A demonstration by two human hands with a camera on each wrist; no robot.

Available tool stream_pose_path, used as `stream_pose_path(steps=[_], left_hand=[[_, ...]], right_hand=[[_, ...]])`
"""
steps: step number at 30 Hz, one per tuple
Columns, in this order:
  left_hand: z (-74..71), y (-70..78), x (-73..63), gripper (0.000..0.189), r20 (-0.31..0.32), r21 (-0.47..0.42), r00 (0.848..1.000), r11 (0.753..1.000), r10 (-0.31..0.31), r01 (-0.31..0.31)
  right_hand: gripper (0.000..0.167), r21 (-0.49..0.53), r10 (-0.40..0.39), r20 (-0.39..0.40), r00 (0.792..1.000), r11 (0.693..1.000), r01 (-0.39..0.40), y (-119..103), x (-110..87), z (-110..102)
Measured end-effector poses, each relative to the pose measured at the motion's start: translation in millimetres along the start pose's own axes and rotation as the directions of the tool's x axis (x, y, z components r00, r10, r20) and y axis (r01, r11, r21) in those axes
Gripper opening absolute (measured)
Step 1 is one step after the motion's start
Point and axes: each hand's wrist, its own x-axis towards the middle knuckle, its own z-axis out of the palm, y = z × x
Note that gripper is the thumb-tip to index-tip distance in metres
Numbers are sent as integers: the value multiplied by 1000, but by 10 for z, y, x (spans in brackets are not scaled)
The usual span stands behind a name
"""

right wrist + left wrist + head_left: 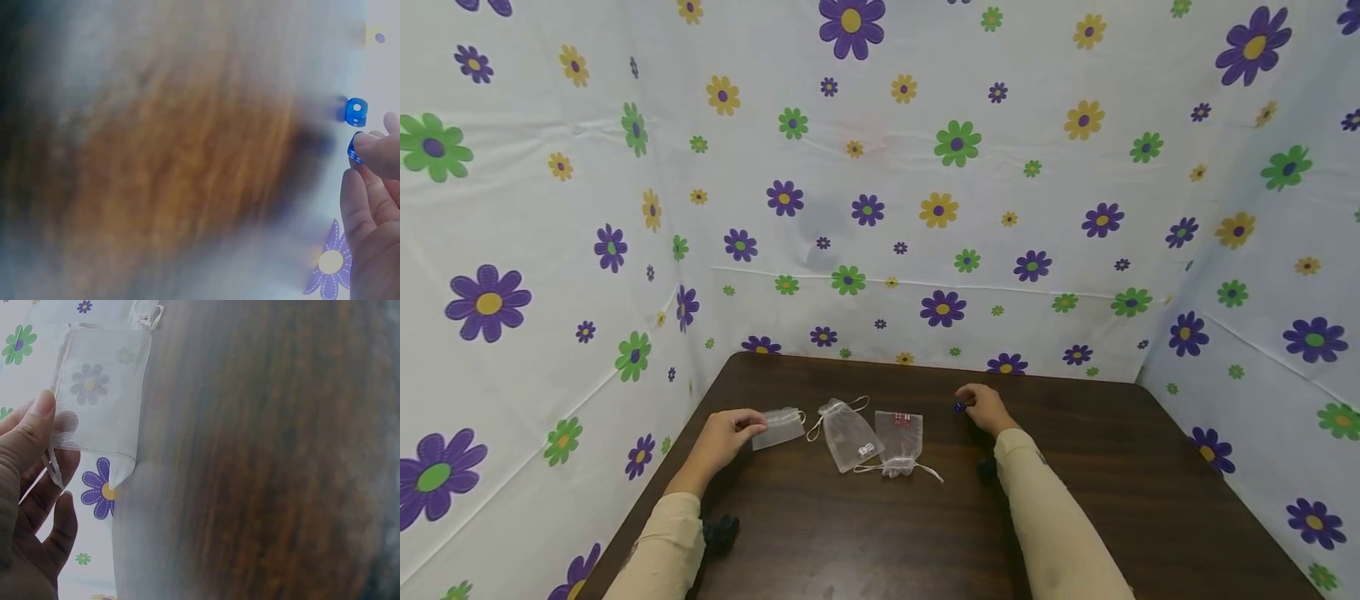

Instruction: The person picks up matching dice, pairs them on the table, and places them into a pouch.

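Observation:
My left hand (721,437) pinches the edge of a sheer white drawstring pouch (784,428) between thumb and finger. In the left wrist view the pouch (103,394) looks flat, see-through and without visible contents. On the right, my right hand (988,408) pinches a small blue die (354,150) with white pips between thumb and fingertip. Another blue die (356,112) sits just beyond those fingertips. Between the hands lie two more sheer pouches: one with a white mark (847,435), the other with a red mark (898,437) and its drawstring end toward me.
The dark brown wooden table (850,542) reaches back to a flower-printed white sheet (895,175). Similar sheets hang at the left and right sides. Dark wrist devices (721,533) are worn at both cuffs.

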Motion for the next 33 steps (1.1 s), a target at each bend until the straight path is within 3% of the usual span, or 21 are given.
stream_pose_path(steps=[33], left_hand=[[13, -8, -40, 6, -10, -14, 1000, 1000, 2, -2]], right_hand=[[30, -21, -34, 3, 999, 999, 34, -96, -7, 67]])
